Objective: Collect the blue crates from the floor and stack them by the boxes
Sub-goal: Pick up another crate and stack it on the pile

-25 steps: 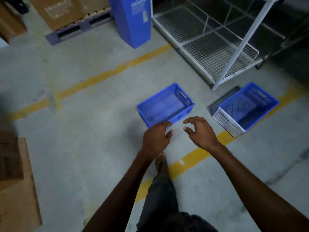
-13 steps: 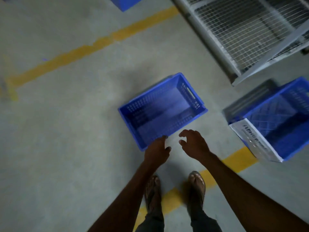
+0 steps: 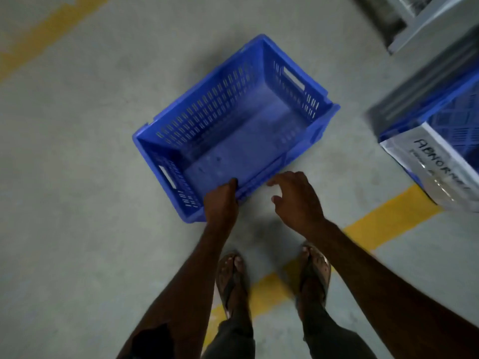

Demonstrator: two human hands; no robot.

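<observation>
the empty blue crate [image 3: 233,128] sits mid-frame on the floor [image 3: 77,229], long axis running lower left to upper right. the left hand [image 3: 221,203] seems curled over its near rim, while the right hand [image 3: 298,200] hovers open just beside it.

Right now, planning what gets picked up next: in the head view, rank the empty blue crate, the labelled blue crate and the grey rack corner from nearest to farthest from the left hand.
1. Empty blue crate: left hand at its near rim.
2. Labelled blue crate: off to the right.
3. Grey rack corner: far upper right.
</observation>
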